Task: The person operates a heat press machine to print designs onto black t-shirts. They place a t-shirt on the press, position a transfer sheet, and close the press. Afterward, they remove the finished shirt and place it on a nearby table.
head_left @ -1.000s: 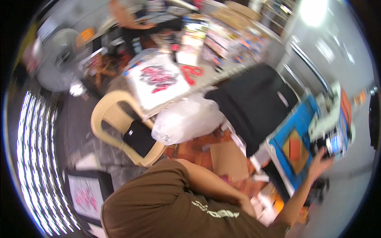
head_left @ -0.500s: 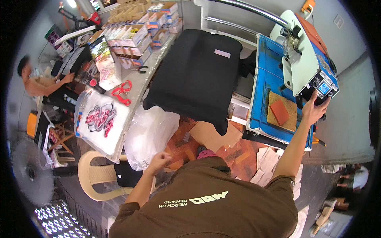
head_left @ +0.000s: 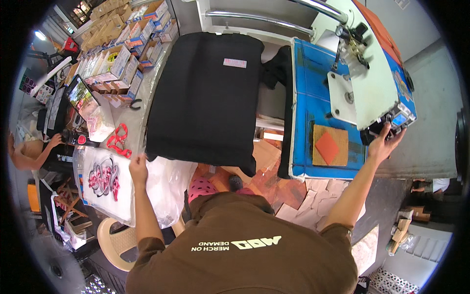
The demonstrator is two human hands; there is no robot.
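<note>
Head view: right hand, grip wide, touches black-and-silver boxy controller with blue screen; left hand beside black draped cloth (left grip: can't tell).

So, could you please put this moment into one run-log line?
left hand: near black cloth | right hand: at blue-screened control box | orange block: on brown pad

Cloth centre; boxes on table, left; pad on press bed, right; control box far right.
</note>
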